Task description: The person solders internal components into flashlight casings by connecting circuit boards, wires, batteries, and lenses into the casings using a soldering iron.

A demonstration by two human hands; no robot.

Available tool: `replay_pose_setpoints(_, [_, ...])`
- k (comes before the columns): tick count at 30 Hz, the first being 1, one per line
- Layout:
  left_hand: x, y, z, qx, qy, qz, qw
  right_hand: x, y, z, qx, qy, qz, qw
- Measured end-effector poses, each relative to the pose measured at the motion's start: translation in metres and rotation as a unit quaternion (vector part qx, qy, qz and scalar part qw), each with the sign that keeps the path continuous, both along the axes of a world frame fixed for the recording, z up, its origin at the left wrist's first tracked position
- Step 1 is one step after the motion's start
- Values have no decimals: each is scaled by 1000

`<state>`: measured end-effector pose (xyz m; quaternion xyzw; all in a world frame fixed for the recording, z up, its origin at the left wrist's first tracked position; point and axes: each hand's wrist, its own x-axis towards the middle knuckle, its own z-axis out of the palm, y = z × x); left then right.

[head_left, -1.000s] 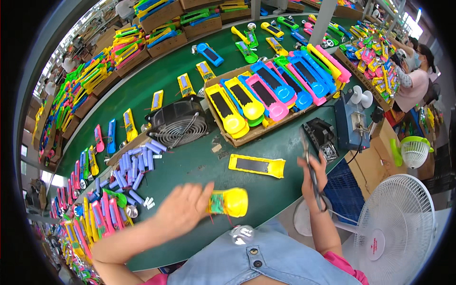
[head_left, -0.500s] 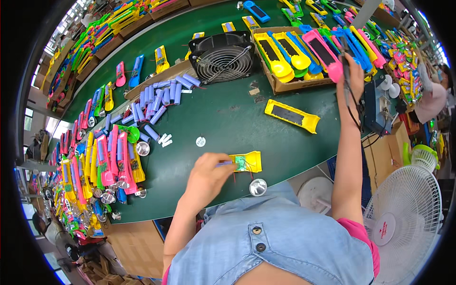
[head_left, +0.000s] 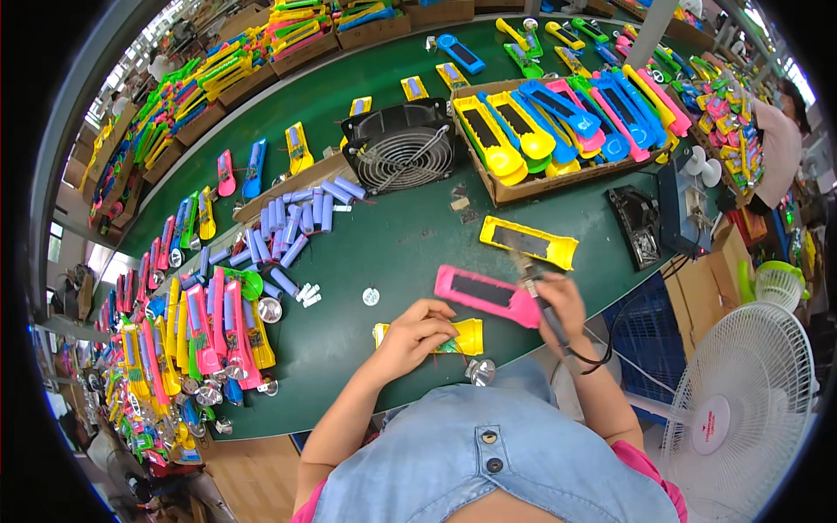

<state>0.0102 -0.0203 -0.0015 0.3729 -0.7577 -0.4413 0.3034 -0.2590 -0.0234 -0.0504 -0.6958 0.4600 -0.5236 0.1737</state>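
Note:
My left hand point(head_left: 417, 338), fingers curled, grips a yellow plastic casing point(head_left: 471, 338) lying at the table's near edge. Part of a green circuit board point(head_left: 447, 346) shows beside its fingertips; the rest is under the hand. A small round reflector point(head_left: 480, 372) hangs by wires from this casing. My right hand point(head_left: 560, 307) is closed round a soldering iron point(head_left: 551, 319) with a black cable. Its fingers are close to the end of a pink casing point(head_left: 475, 290); whether they touch it I cannot tell. Just beyond lies another yellow casing point(head_left: 532, 242).
A cardboard box point(head_left: 558, 181) of coloured casings stands at the back, next to a black fan point(head_left: 398, 144). Purple battery cells point(head_left: 292, 218) and assembled casings point(head_left: 209, 331) are piled on the left. A soldering station point(head_left: 689, 205) and a black holder point(head_left: 635, 227) sit at right.
My right hand has come from the box toward me with the soldering iron, and the pink casing is now near the middle. My left hand has shifted right over the yellow casing.

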Motion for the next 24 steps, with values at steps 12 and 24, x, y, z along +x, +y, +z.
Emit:
replay_pose_setpoints(12, [10,3,16,-302,-166,276,897,26,3,25,-100,206,70,971])
replay_pose_setpoints(24, [23,-26,10,-141,-353,58,923,74,21,29,359,-373,36,855])
